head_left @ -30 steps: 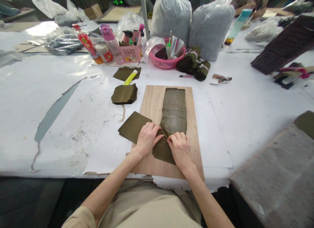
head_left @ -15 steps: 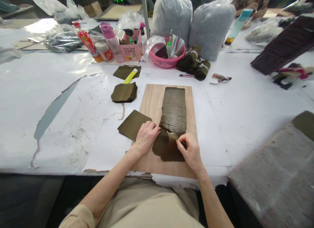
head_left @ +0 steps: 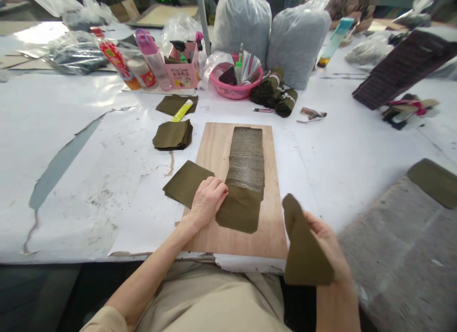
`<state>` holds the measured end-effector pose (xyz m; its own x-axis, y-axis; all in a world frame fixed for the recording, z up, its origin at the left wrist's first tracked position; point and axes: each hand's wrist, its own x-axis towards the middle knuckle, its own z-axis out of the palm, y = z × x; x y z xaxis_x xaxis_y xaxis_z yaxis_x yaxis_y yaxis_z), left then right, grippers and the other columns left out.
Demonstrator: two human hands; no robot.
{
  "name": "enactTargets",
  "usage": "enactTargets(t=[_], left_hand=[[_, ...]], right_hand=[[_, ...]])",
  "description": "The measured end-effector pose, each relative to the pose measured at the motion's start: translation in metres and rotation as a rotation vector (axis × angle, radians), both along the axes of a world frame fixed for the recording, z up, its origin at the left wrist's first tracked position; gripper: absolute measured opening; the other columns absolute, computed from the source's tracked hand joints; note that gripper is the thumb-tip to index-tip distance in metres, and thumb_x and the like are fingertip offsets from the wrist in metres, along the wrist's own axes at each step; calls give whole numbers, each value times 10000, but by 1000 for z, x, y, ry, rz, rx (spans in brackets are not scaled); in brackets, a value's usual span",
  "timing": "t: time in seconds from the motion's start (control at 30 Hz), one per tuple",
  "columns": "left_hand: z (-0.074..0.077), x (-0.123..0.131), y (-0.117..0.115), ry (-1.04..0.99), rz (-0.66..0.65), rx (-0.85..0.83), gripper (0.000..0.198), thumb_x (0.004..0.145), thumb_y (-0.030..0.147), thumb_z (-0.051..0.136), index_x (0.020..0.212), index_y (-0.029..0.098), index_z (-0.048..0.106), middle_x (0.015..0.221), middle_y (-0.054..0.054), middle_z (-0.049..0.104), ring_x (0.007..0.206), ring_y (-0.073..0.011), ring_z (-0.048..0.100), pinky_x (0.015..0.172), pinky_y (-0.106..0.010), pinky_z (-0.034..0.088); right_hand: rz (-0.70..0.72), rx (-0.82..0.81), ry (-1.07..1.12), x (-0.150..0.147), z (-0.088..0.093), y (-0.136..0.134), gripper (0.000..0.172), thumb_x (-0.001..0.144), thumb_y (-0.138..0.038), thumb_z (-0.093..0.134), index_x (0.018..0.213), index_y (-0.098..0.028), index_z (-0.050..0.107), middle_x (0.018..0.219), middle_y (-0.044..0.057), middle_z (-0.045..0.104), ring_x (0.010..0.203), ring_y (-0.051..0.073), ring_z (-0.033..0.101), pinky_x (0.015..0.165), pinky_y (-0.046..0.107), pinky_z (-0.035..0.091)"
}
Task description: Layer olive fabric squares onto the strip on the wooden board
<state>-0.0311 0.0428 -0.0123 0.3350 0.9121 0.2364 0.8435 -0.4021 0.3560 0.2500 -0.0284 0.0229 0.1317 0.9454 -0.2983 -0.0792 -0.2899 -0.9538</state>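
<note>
One olive piece (head_left: 306, 258), plain, curled at top, pinched by right hand (head_left: 330, 244); left of grip, overlapped pieces (head_left: 244, 179) touched by left hand (head_left: 208, 201), its closure unclear.

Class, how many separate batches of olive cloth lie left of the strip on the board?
3: a far batch under the yellow tube, a middle stack, and a near batch beside the left hand. Others may be hidden.
</note>
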Motion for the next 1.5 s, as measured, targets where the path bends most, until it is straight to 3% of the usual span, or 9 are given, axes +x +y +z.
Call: enactTargets(t=[0.07,0.17,0.3,0.4,0.53,0.7,1.0,1.23,1.5], left_hand=[[2,0,-6,-192,-33,-90,160,978,262,489,915,179,610,924,-51,635,915,-197,575,823,-321,469],[5,-1,-16,-469,-93,-366,240,1003,342,439,1092,198,609,912,-23,669,836,-149,628,751,-252,497],[2,-3,-25,-533,-136,-558,307,945,303,557,1243,232,552,888,19,672,783,-116,644,718,-208,505],[-2,-4,-27,-472,-137,-512,337,905,194,589,1238,246,569,907,25,674,812,-111,645,748,-204,507],[-4,-4,-26,-438,-175,-461,298,911,160,568,1199,226,607,956,1,690,856,-127,652,802,-232,516],[-1,-4,-23,-440,-197,-444,255,917,174,565,1161,209,631,1004,-19,698,886,-141,659,844,-259,525],[-7,-7,-14,-308,-298,-303,202,958,226,525,1114,197,650,1021,-46,692,940,-165,648,854,-295,523],[0,-3,-8,-97,-424,-176,193,979,223,494,989,167,679,924,-58,672,901,-162,614,795,-271,505],[-6,-6,-3,-32,-429,-151,272,1000,281,451,924,177,690,906,-54,643,882,-153,583,772,-252,489]], right_hand=[[214,-6,-253,-27,4,-3,249,811,-425,676,718,-202,619,623,-9,592,551,128,517,509,248,410],[257,163,-667,-76,-8,-5,213,852,-307,617,668,-212,568,699,7,607,674,159,547,604,273,418],[365,205,-801,-114,-31,-14,145,870,-209,608,732,-220,565,745,-4,628,730,173,568,648,289,414],[410,214,-742,-109,-34,-18,88,901,-210,589,814,-226,580,797,-12,640,756,166,591,678,287,436],[297,293,-855,-87,-31,-12,55,936,-236,539,922,-214,588,913,34,646,869,200,602,771,327,461],[325,356,-1032,-79,-40,-1,193,925,-297,579,1094,-204,581,1065,74,641,1012,243,569,872,379,451],[346,352,-1125,-86,-46,-2,155,927,-291,574,786,-227,562,816,26,600,827,205,520,719,329,390],[317,356,-1070,-83,-49,-7,120,931,-321,577,880,-213,589,875,29,647,863,205,547,765,321,387],[356,438,-1065,-78,-54,-12,186,970,-335,514,932,-217,652,888,26,702,841,187,580,773,323,365]])
